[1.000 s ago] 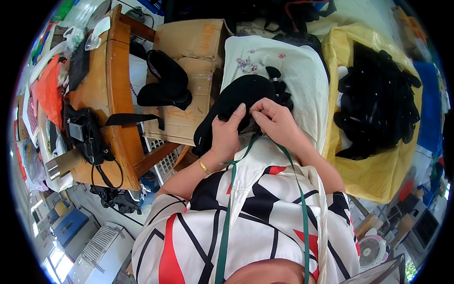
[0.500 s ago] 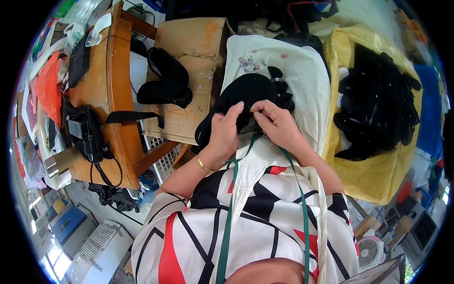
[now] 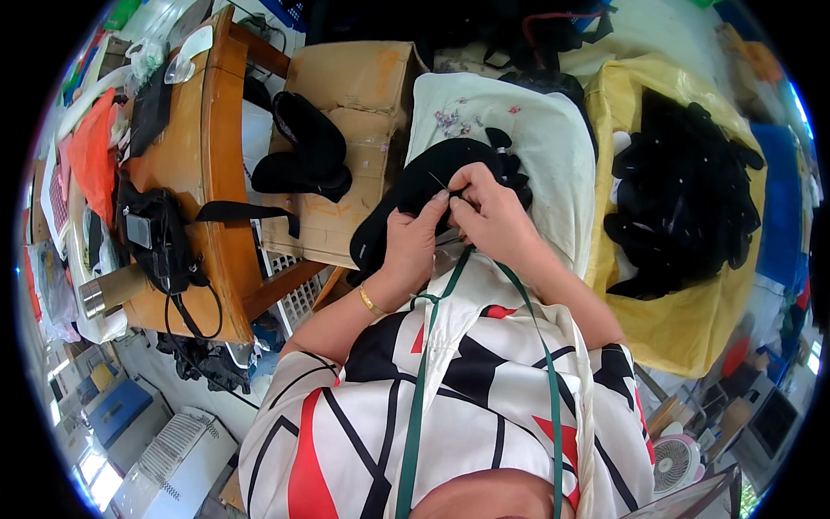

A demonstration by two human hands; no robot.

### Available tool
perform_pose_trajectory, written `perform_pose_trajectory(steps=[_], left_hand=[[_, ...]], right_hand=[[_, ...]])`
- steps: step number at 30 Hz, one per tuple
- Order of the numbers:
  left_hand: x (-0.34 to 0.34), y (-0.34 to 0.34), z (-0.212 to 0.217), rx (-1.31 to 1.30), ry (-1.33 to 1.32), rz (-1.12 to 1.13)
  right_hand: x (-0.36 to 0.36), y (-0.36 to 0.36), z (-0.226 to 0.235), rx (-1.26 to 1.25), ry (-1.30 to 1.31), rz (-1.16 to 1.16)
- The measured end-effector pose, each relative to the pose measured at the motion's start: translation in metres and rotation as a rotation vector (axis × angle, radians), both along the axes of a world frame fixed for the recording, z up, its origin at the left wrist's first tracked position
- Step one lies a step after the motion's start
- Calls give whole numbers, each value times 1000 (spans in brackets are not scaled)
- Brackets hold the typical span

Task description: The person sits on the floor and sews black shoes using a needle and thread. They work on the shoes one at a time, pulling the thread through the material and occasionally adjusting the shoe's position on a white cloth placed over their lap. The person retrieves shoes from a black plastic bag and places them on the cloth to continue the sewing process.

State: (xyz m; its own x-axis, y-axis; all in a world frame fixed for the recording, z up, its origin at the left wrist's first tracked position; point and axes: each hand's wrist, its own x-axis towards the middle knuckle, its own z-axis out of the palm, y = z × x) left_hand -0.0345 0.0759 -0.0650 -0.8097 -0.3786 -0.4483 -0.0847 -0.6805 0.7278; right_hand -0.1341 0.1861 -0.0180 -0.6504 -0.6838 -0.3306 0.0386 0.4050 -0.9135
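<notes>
In front of my chest, a black cloth boot (image 3: 380, 227) lies across my lap, partly hidden by my fingers. My left hand (image 3: 413, 244) grips its near edge between thumb and fingers. Close against it, my right hand (image 3: 488, 212) is closed in a pinch at the same spot. A thin needle (image 3: 438, 181) sticks up between the two hands, its lower end hidden at the right fingertips. Small black pieces (image 3: 510, 169) sit just beyond the right hand, on a white cloth-covered surface (image 3: 553, 147).
Black boots (image 3: 303, 151) rest on a cardboard box (image 3: 354, 73) at the left. Beside it stands a wooden table (image 3: 186, 182) with a black bag (image 3: 156, 229). On the right, a yellow sack (image 3: 683, 342) holds many black pieces (image 3: 683, 199). Green apron straps (image 3: 415, 381) hang over my front.
My right hand has shifted slightly up and left, closer to my left hand. The needle now shows above the fingers. My left hand keeps its hold on the boot.
</notes>
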Motion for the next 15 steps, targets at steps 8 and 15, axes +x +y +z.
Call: perform_pose_trajectory(steps=[8,15], left_hand=[[-38,-28,38,-912,229,-312],[-104,-50,91,-1586,339,-751]], right_hand=[[-19,16,36,-134,694,-94],[-51,54,43,-538,158,-493]])
